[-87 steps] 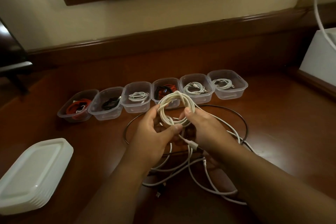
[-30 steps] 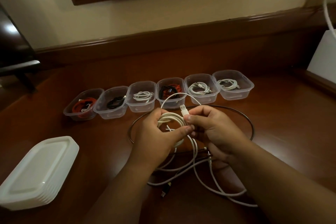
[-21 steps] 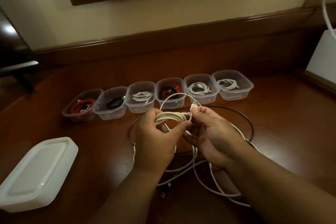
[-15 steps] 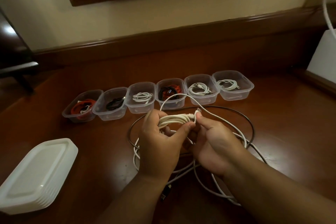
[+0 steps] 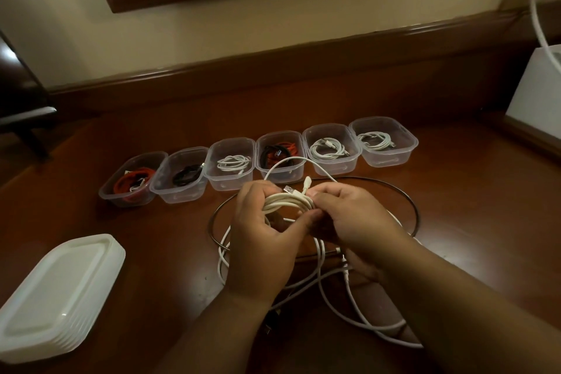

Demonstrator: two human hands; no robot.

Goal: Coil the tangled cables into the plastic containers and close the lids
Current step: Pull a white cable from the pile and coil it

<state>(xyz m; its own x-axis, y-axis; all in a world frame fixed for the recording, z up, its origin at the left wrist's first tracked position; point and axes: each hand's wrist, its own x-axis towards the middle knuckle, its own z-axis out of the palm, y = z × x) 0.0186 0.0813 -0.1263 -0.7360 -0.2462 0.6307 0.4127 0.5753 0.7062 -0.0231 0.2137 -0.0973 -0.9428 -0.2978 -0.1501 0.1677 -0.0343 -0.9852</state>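
Wood desk (image 5: 455, 252); both hands grip white cable coil (image 5: 287, 204)

The cable bundle (image 5: 287, 203) is creamy white. The six tubs (image 5: 230, 161) are see-through. Red cable (image 5: 130, 185) is in the far-left tub, black cable (image 5: 186, 174) next. The lids (image 5: 57, 294) are white. The table (image 5: 470, 222) is dark reddish brown.

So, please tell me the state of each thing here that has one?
Six clear plastic containers: open, lidless, each holding coiled cable.
White coiled cable bundle: gripped by both hands, above the table.
Left hand: gripping the bundle.
Right hand: pinching the bundle's end.
White plastic lids: stacked, unused.
Loose white cables: tangled on the table.
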